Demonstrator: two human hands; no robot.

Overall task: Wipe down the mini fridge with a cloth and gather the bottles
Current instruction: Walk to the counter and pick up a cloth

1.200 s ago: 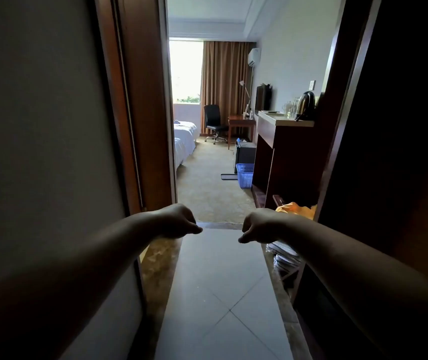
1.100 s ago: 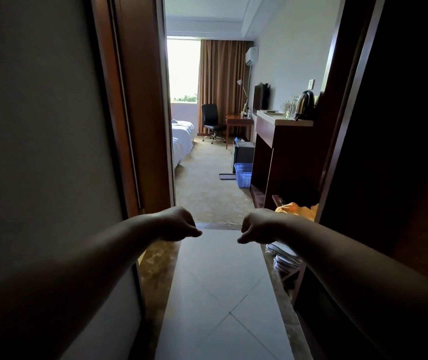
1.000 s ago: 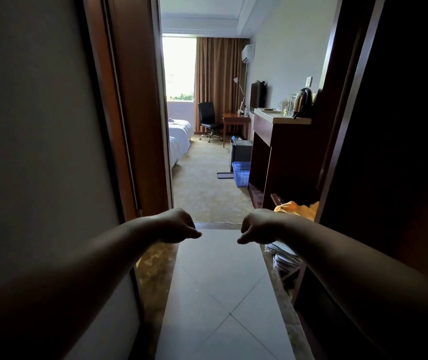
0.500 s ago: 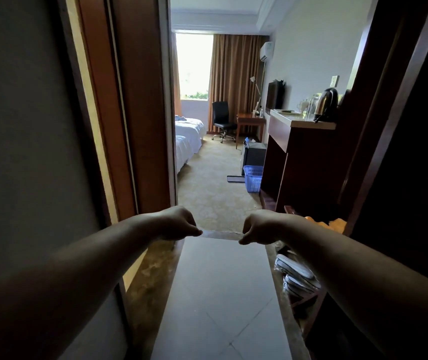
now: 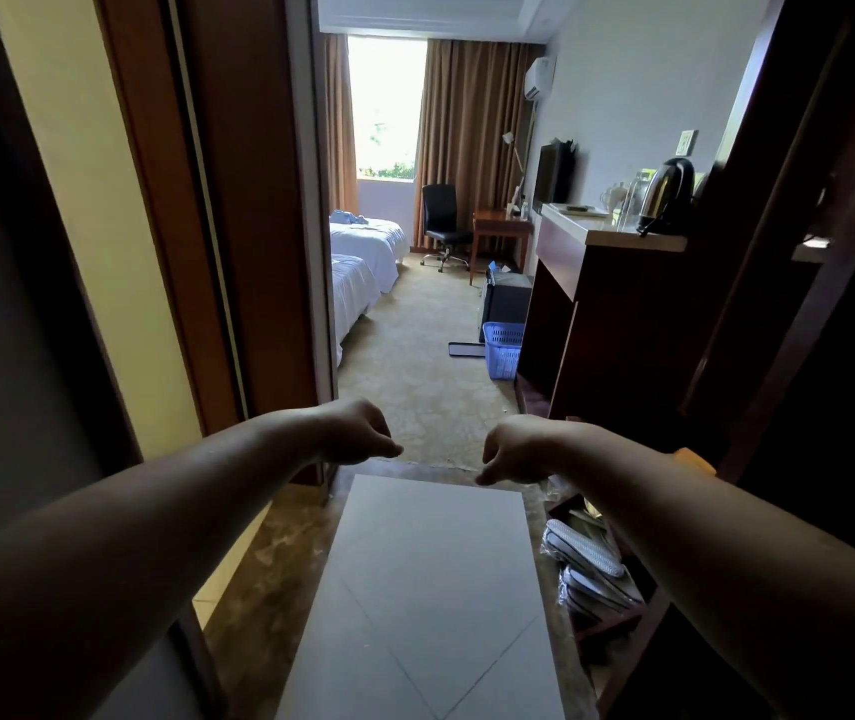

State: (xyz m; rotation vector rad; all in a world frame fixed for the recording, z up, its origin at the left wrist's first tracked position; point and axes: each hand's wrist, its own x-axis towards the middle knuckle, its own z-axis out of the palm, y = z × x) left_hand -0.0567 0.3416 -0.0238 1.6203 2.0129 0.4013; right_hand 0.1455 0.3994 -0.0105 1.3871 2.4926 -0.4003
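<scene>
The passage is narrow: a wooden door frame (image 5: pixel 259 210) closes the left side and a dark cabinet (image 5: pixel 617 330) closes the right side, so the free way runs straight over the pale floor tiles (image 5: pixel 430 589) to the carpet (image 5: pixel 415 366) of the bedroom. On the carpet the path stays open between the beds (image 5: pixel 363 262) at the left and the things at the right wall. There, against the cabinet, stands the black mini fridge (image 5: pixel 506 301), and just in front of it a blue basket (image 5: pixel 503 350); both are well apart from the person. A kettle (image 5: pixel 667 197) stands on the worktop (image 5: pixel 623 236) above. The left hand (image 5: pixel 358 433) and the right hand (image 5: pixel 513 452) are stretched forward over the tile edge, near each other but not touching. Both are loosely curled with the fingers pointing down, and they hold nothing. Bottles and a cloth I cannot make out from here.
</scene>
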